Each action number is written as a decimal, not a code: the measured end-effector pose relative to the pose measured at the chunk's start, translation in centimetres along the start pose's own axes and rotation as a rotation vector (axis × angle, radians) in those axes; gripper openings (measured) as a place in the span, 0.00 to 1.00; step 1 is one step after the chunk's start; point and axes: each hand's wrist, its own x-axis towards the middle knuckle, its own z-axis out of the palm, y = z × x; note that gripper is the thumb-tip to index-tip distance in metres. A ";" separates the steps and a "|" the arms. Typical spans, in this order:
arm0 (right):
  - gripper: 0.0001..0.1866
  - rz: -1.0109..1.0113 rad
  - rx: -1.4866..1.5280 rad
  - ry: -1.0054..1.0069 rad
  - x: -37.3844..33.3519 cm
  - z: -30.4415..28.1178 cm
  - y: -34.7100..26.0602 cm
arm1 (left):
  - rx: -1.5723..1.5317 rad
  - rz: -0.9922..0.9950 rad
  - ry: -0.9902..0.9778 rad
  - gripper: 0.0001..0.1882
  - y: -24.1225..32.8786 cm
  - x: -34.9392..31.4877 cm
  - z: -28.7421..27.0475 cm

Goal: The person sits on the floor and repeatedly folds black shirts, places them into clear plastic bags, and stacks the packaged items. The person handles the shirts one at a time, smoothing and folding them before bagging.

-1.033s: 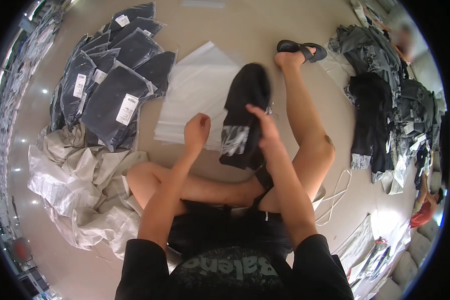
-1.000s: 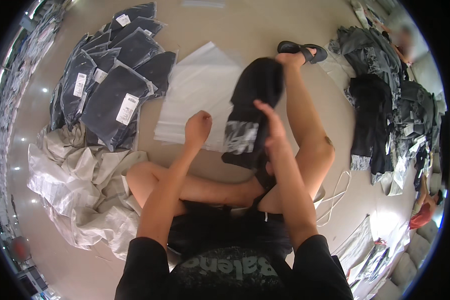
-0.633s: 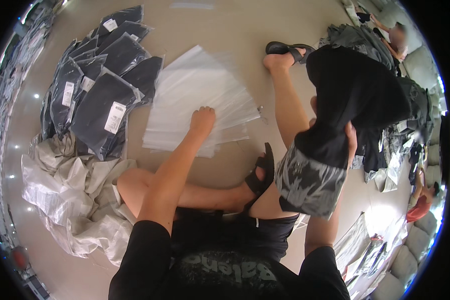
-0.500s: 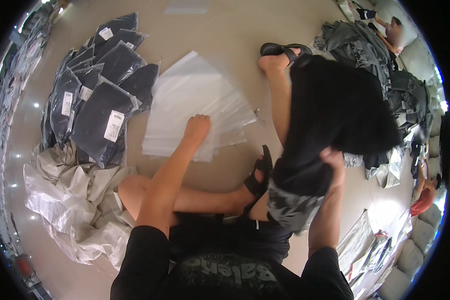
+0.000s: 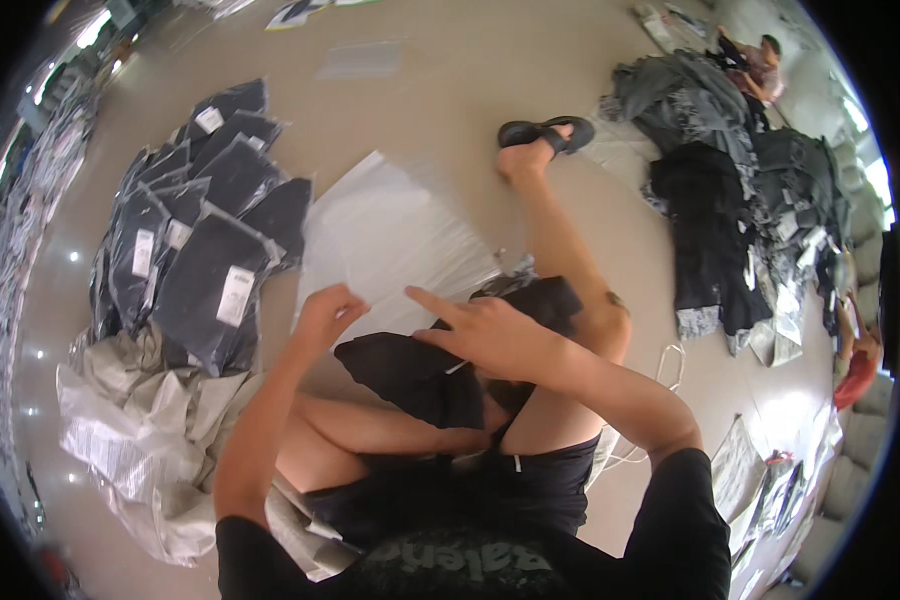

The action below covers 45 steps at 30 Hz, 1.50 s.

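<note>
A black garment (image 5: 415, 375) lies across my lap and legs, part of it bunched by my right knee. My right hand (image 5: 485, 330) is over this cloth, index finger stretched forward and thumb apart. To its left, my left hand (image 5: 332, 308) is raised at the near edge of a fanned stack of clear plastic bags (image 5: 385, 225) on the floor. Its fingers are curled into a pinch; whatever is between them, perhaps thin clear plastic, is too faint to make out.
Black garments bagged in clear plastic (image 5: 205, 290) overlap at the left, above a crumpled off-white woven sack (image 5: 150, 440). Dark and grey garments (image 5: 705, 220) are heaped at the right. A white cord (image 5: 670, 370) lies near my right knee. Two people sit at the far right.
The black garment has come down from the right, where my right hand held it up, onto my lap. My left hand has lifted off the plastic bags and curled its fingers.
</note>
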 end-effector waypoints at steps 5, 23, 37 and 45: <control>0.33 0.002 -0.115 -0.269 1.8 3.9 1.4 | 0.098 0.137 -0.073 0.03 3.1 -4.3 -2.6; 0.16 -0.117 0.043 -0.247 0.0 5.2 -3.4 | -0.282 -0.118 -0.406 0.08 5.9 -5.6 -0.6; 0.10 -0.172 0.094 -0.313 -0.3 5.8 -4.2 | -0.304 -0.078 -0.602 0.10 7.9 -5.2 1.8; 0.12 -0.205 0.079 -0.467 0.3 5.0 -6.1 | -0.126 -0.073 -0.651 0.10 8.0 -7.3 2.4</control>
